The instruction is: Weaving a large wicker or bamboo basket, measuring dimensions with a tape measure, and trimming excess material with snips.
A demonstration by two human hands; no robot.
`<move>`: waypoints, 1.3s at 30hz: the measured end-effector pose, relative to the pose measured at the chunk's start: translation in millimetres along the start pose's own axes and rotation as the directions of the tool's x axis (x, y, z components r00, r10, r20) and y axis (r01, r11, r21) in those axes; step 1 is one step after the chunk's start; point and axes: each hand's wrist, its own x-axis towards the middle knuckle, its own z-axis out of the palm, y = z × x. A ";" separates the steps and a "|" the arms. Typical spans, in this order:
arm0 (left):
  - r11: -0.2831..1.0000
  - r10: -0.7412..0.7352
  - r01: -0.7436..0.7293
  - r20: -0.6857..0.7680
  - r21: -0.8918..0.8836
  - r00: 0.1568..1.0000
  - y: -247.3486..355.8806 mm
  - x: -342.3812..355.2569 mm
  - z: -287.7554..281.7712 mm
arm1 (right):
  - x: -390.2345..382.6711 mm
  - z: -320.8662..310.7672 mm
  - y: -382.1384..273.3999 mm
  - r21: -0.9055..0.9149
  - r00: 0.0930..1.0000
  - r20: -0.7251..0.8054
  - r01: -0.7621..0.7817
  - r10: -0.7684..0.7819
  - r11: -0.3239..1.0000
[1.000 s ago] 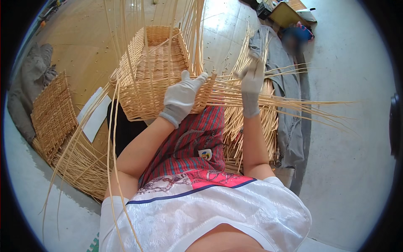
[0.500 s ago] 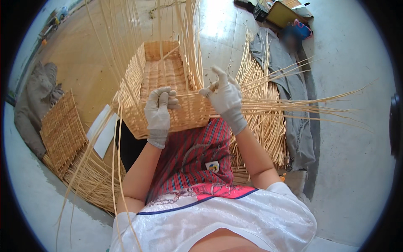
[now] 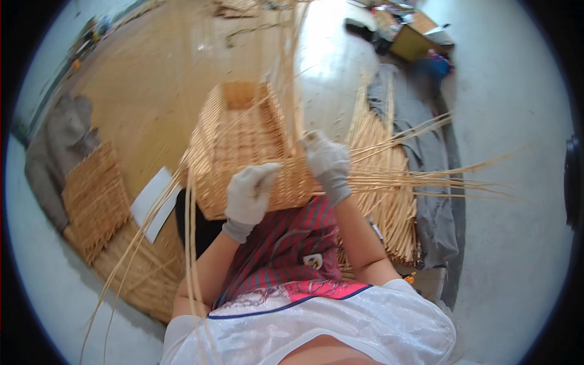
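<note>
Basket (image 3: 292, 185) at ctr frame; our L hand (image 3: 250, 193) bunches its fingers at the lower wall, R hand (image 3: 325, 161) curls by the R corner; can't tell what either grips. We'd best keep tension even, rows snug.

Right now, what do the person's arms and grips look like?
The left grip and right grip wear matching whitish fabric gloves with grey wrist cuffs. The slim forearms are bare, and short, white, slightly shiny sleeves end above the elbows.
</note>
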 end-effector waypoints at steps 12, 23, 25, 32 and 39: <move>0.878 -0.412 0.135 -0.579 -0.460 0.704 -44.8 -65.3 -79.0 | -73.1 -23.2 -161.4 0.880 0.968 -0.026 0.142 -0.251 0.454; 0.669 0.023 0.190 -0.276 0.718 0.961 -25.5 -67.6 -91.2 | -1.9 84.1 -229.5 0.917 0.987 -0.015 -0.049 0.158 0.396; 0.632 -0.100 0.276 -0.277 0.724 0.956 -27.9 -64.4 -101.5 | -14.1 71.4 -225.2 1.000 0.987 -0.006 0.003 -0.163 -0.016; 0.596 -0.314 0.408 -0.267 0.691 0.911 -47.4 -60.8 -104.4 | -41.5 14.5 -206.9 0.842 0.894 -0.434 0.446 -0.110 0.303; 0.582 -0.358 0.423 -0.248 0.694 0.900 -49.1 -77.2 -110.8 | -63.3 45.6 -113.2 0.910 0.952 -0.119 -0.008 -0.280 -0.414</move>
